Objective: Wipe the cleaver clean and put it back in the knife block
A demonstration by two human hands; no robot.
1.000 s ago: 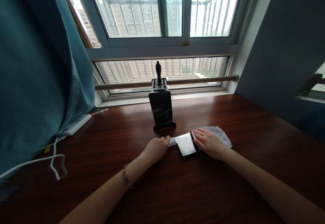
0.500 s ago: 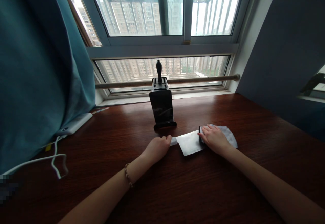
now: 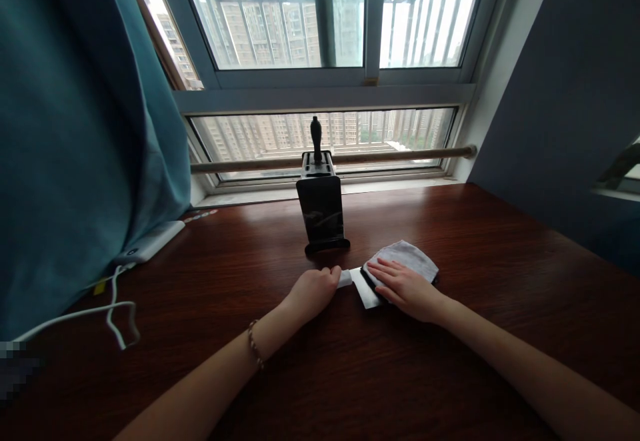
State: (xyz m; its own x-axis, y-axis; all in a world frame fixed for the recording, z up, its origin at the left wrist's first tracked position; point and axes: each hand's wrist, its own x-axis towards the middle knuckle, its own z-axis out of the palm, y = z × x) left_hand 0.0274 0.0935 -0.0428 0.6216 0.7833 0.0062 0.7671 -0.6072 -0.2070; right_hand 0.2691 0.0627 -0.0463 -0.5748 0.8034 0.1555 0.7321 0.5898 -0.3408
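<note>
My left hand (image 3: 316, 291) is closed around the pale handle of a cleaver (image 3: 367, 295), which lies on the wooden table pointing right. Only the part of its blade near the handle shows. A grey-white cloth (image 3: 411, 258) with a dark edge covers the rest. Over the cloth lies my right hand (image 3: 407, 289), its fingers stretched flat and slightly spread, pressing it onto the blade. Beyond the cleaver stands a black knife block (image 3: 321, 211) with one dark-handled tool (image 3: 316, 137) upright in its top.
At the left, a white power strip (image 3: 153, 242) and its white cable (image 3: 113, 307) lie on the table (image 3: 240, 247) beside a blue curtain (image 3: 85, 127). A window with a wooden rail (image 3: 400, 157) runs along the back, and a grey wall (image 3: 545, 114) rises at the right.
My right hand and the cloth have slid left along the blade toward the handle, covering more of it. The left hand still grips the handle in nearly the same place.
</note>
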